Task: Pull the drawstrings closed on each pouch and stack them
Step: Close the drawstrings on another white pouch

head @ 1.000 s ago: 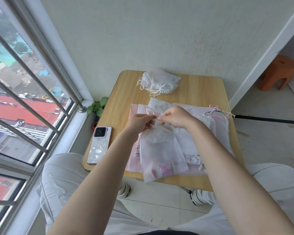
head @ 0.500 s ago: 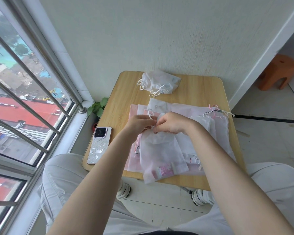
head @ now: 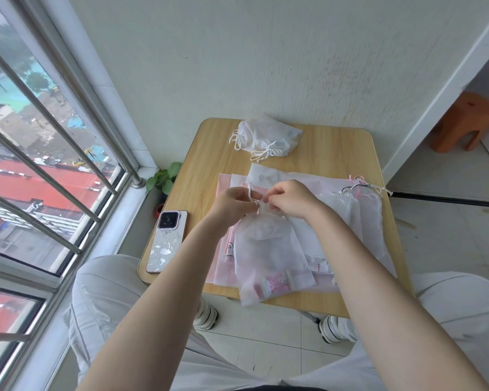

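Head view, pouch in hand: a thin, see-through white pouch lies on top of the spread of flat pouches at the near middle of the table, its mouth towards the wall and its bottom hanging a little over the near edge.
Head view, contents: a small pink printed item shows through the cloth at the bottom; I cannot tell what it is.
Head view, left hand: the left hand is at the pouch mouth, fingers pinched together on a loop of white drawstring that stands up from them.
Head view, right hand: the right hand is just beside the left, fingers curled and pinched at the gathered mouth; whether they grip cord or cloth I cannot tell.
Head view, finished stack: a pile of closed white pouches, cords bunched at its left side, sits at the far edge of the table, well apart from the hands.
Head view, other things: a phone lies at the left edge of the table.
Handling, weight and feel: probably very light, limp and a bit slippery, so it will crumple and slide instead of holding a shape.
Handling, where to hold: likely best by the cord ends on each side of the mouth, pulled apart, with the neck steadied.
Handling, risk: the thin cloth might tear or the cord snag if tugged hard.
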A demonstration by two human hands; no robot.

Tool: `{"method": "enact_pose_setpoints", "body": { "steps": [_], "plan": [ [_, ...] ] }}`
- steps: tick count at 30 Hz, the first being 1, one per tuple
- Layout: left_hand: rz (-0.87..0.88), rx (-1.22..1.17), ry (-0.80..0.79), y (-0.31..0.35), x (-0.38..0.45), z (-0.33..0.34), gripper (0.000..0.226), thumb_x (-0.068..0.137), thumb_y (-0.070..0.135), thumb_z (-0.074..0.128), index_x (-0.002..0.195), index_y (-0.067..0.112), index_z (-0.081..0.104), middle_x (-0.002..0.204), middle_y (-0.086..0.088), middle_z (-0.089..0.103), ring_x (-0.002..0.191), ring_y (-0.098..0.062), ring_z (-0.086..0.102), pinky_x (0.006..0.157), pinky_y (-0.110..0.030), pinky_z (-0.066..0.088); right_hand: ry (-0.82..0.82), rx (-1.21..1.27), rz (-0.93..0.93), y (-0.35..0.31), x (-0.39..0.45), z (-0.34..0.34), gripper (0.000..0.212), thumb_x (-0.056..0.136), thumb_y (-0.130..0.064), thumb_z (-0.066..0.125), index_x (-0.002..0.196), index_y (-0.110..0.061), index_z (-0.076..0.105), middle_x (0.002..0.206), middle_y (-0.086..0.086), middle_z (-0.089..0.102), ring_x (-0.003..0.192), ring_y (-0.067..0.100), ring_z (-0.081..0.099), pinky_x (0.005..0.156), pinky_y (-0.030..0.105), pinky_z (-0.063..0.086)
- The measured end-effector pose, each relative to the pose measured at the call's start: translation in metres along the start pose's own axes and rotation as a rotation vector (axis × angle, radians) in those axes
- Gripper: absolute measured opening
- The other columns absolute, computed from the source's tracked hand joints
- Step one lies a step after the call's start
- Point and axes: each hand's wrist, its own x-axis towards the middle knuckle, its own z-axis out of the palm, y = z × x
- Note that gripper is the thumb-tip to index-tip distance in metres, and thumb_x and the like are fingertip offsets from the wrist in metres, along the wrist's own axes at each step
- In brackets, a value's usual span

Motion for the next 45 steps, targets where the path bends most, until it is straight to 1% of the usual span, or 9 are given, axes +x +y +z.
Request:
{"method": "enact_pose_setpoints", "body": {
  "steps": [3, 6, 9, 15, 20, 24, 34, 40, 45],
  "plan": [
    [0.069, 0.032, 0.022, -0.001, -0.001, 0.001, 0.023, 0.080, -0.006, 0.067, 0.087, 0.015, 0.070, 0.081, -0.006, 0.068, 0.073, -0.013, 0.062, 0.073, -0.023, 0.050, -0.034, 0.074, 0.027, 0.006, 0.007, 0.006, 0.025, 0.088, -0.001, 0.049, 0.089, -0.012, 0.072, 0.076, -0.007, 0.066, 0.073, 0.010, 0.060, 0.066, 0.019, 0.046],
    [0.147, 0.109, 0.083, -0.004, 0.000, 0.004, 0.019, 0.076, -0.001, 0.075, 0.083, 0.016, 0.070, 0.085, -0.004, 0.072, 0.073, -0.011, 0.061, 0.076, -0.024, 0.049, -0.142, 0.233, 0.024, 0.012, 0.011, 0.017, 0.019, 0.087, 0.000, 0.060, 0.098, -0.007, 0.073, 0.091, 0.007, 0.071, 0.083, 0.014, 0.064, 0.081, 0.022, 0.049],
    [0.249, 0.311, 0.237, -0.009, 0.001, 0.006, 0.018, 0.074, 0.008, 0.078, 0.083, 0.021, 0.068, 0.081, 0.011, 0.069, 0.075, -0.007, 0.058, 0.070, -0.011, 0.041, -0.097, 0.398, 0.048, 0.016, 0.015, 0.020, 0.026, 0.087, 0.003, 0.062, 0.110, -0.005, 0.068, 0.100, 0.014, 0.072, 0.089, 0.019, 0.068, 0.083, 0.021, 0.052],
    [0.344, 0.415, 0.360, -0.016, 0.000, 0.011, 0.008, 0.080, 0.013, 0.072, 0.087, 0.018, 0.071, 0.076, 0.017, 0.062, 0.086, -0.009, 0.054, 0.067, -0.001, 0.033, -0.056, 0.473, 0.078, 0.017, 0.017, 0.019, 0.023, 0.081, 0.003, 0.066, 0.100, -0.009, 0.069, 0.102, 0.018, 0.072, 0.084, 0.020, 0.068, 0.084, 0.031, 0.053],
    [0.265, 0.456, 0.358, -0.014, 0.003, 0.012, 0.004, 0.080, 0.022, 0.072, 0.085, 0.023, 0.072, 0.071, 0.015, 0.059, 0.081, -0.012, 0.057, 0.060, -0.008, 0.032, -0.064, 0.504, 0.075, 0.015, 0.014, 0.015, 0.025, 0.076, 0.006, 0.070, 0.097, -0.007, 0.067, 0.094, 0.015, 0.070, 0.079, 0.023, 0.065, 0.075, 0.031, 0.054],
    [0.182, 0.366, 0.325, -0.011, 0.003, 0.013, 0.004, 0.083, 0.022, 0.069, 0.085, 0.024, 0.071, 0.068, 0.014, 0.063, 0.070, -0.005, 0.059, 0.056, -0.009, 0.036, -0.082, 0.472, 0.036, 0.014, 0.013, 0.014, 0.027, 0.077, 0.006, 0.069, 0.100, -0.007, 0.065, 0.088, 0.010, 0.069, 0.078, 0.019, 0.066, 0.075, 0.027, 0.052],
    [0.083, 0.100, 0.249, -0.005, 0.002, 0.014, 0.014, 0.078, 0.014, 0.071, 0.080, 0.027, 0.076, 0.077, 0.016, 0.072, 0.082, -0.005, 0.067, 0.075, -0.023, 0.050, -0.044, 0.418, -0.020, 0.014, 0.010, 0.013, 0.033, 0.079, 0.000, 0.072, 0.109, -0.009, 0.064, 0.087, 0.003, 0.065, 0.071, 0.007, 0.061, 0.057, 0.011, 0.045],
    [0.043, -0.005, 0.206, -0.005, 0.001, 0.013, 0.008, 0.078, 0.015, 0.072, 0.080, 0.009, 0.077, 0.066, 0.008, 0.065, 0.066, -0.011, 0.055, 0.064, -0.028, 0.043, -0.047, 0.356, -0.008, 0.017, 0.013, 0.015, 0.024, 0.081, -0.011, 0.076, 0.103, -0.005, 0.070, 0.093, 0.005, 0.070, 0.087, 0.014, 0.066, 0.084, 0.023, 0.052],
    [0.027, -0.063, 0.187, -0.005, 0.001, 0.011, 0.013, 0.083, 0.015, 0.069, 0.086, 0.006, 0.077, 0.072, 0.001, 0.065, 0.068, -0.011, 0.053, 0.065, -0.023, 0.041, -0.032, 0.272, 0.022, 0.014, 0.011, 0.010, 0.017, 0.081, -0.020, 0.078, 0.091, -0.007, 0.071, 0.077, -0.003, 0.065, 0.068, 0.004, 0.057, 0.058, 0.011, 0.043]
  ]
}}
